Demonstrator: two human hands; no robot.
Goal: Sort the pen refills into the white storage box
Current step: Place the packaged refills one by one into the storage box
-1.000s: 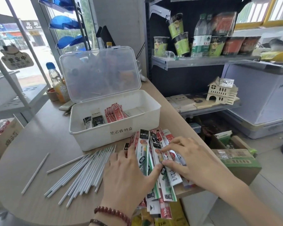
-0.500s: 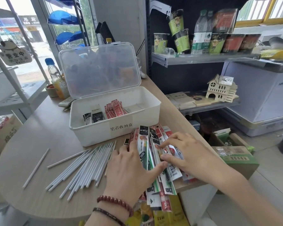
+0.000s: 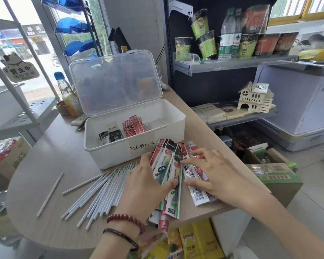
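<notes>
Packaged pen refills (image 3: 173,176) lie fanned out at the counter's front edge, just in front of the white storage box (image 3: 120,156). My left hand (image 3: 144,186) grips a bundle of the green and white packs, thumb across their front. Spread over the packs to the right is my right hand (image 3: 215,174), its index fingertip touching the black header of one pack and its thumb lying on a white pack (image 3: 195,189). The box stands with its clear lid (image 3: 114,81) up. It holds black packs (image 3: 110,136) and red packs (image 3: 134,126) in separate compartments.
Loose white refill tubes (image 3: 101,193) lie fanned on the wooden counter (image 3: 54,161) left of my hands, with one tube (image 3: 50,194) apart. A drink bottle (image 3: 69,98) stands behind the box. Shelves of goods (image 3: 232,62) and cartons (image 3: 273,176) sit to the right.
My left hand has closed round a bundle of packs and pulled it together. My right index finger has slid up to a black pack header.
</notes>
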